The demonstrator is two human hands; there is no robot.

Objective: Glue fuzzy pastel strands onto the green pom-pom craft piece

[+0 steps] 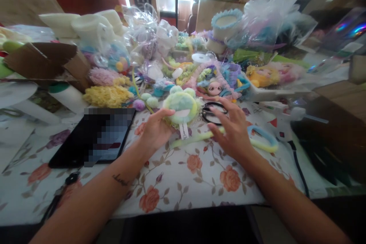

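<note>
My left hand (156,129) is closed on a round, fluffy green-and-yellow plush piece (180,101) with small pompoms on top. Its thumb lies across the front, beside a pale patch, and a white printed tag (183,131) hangs below. My right hand (235,131) has its fingers apart above black-handled scissors (206,116); whether the fingertips touch the handles I cannot tell. Under the plush piece and the right thumb runs a soft pale green strip (188,140). A blue-and-yellow fuzzy loop (265,147) lies right of the right hand.
A tablet (71,137) lies at left on the flowered tablecloth (177,175). Yellow fluffy trim (107,96), a doll face (215,88) and plastic bags (265,15) crowd the back. Cardboard boxes (42,61) stand at both sides. A black cord (299,167) runs at right.
</note>
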